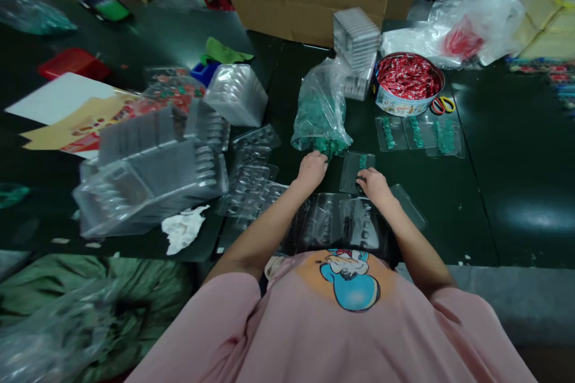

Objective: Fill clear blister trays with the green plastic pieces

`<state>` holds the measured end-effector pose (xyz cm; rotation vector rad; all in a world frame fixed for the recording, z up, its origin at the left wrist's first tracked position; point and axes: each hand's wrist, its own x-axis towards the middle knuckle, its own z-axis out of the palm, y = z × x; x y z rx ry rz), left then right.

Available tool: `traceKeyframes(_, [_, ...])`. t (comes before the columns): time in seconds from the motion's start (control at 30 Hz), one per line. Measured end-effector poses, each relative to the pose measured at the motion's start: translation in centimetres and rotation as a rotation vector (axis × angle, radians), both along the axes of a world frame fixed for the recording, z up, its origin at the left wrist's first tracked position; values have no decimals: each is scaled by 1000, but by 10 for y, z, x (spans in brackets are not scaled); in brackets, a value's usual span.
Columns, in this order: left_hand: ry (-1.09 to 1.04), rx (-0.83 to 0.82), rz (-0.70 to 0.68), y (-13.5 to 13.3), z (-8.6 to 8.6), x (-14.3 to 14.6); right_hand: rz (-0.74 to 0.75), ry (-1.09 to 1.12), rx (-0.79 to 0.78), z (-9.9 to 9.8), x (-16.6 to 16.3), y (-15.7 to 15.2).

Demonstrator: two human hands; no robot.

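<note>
My left hand (313, 169) reaches to the mouth of a clear plastic bag (321, 96), its fingers curled at small green pieces (330, 145) spilling out there. Whether those fingers hold a piece is hidden. My right hand (374, 184) is at the right edge of a clear plastic tray (349, 172), with fingertips pinched together over its lower part. A few green pieces (363, 160) sit in a row at that tray's upper right. What the right fingertips pinch is too small to make out. Farther right lie three clear trays (415, 131) holding green pieces.
Stacked clear trays (153, 179) fill the left side, with loose trays (251, 185) beside them. A round tin (402, 106) of red wrapped pieces and scissors (443, 105) stand at back right. A cardboard box (309, 0) closes off the back. Crumpled tissue (183, 228) lies near the front edge.
</note>
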<state>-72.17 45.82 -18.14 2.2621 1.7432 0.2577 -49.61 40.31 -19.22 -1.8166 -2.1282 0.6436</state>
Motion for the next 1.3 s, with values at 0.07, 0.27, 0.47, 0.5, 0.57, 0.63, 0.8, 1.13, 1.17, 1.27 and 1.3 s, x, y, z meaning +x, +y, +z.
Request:
traceKeyframes(0.07, [-99, 22, 31, 0, 0, 1, -23, 51, 26, 1, 2, -1])
traceKeyframes(0.27, [-891, -193, 203, -13, 7, 24, -86, 481, 137, 7, -6, 5])
traceKeyframes(0.47, [-1263, -454, 175, -27, 10, 51, -68, 697, 130, 18, -13, 9])
traceKeyframes(0.5, [-1268, -462, 168, -28, 10, 52, -79, 726, 105, 17, -12, 10])
traceKeyframes(0.57, [-1260, -461, 158, -28, 9, 52, -132, 802, 35, 14, -10, 10])
traceKeyframes(0.63, [-1238, -447, 150, -29, 8, 53, -186, 867, -27, 9, -7, 11])
traceKeyframes(0.8, [-1238, -406, 135, -31, 4, 59, -234, 871, -52, 8, -3, 11])
traceKeyframes(1.13, [-1369, -551, 149, -28, 7, 57, -122, 822, -82, 20, -6, 7])
traceKeyframes(1.17, [-1402, -615, 162, -28, 8, 56, -120, 832, -83, 20, -6, 7])
traceKeyframes(1.27, [-1440, -741, 159, -27, 12, 55, -115, 846, -95, 20, -6, 6])
traceKeyframes(1.3, [-1436, -749, 146, -27, 13, 55, -108, 842, -99, 20, -6, 5])
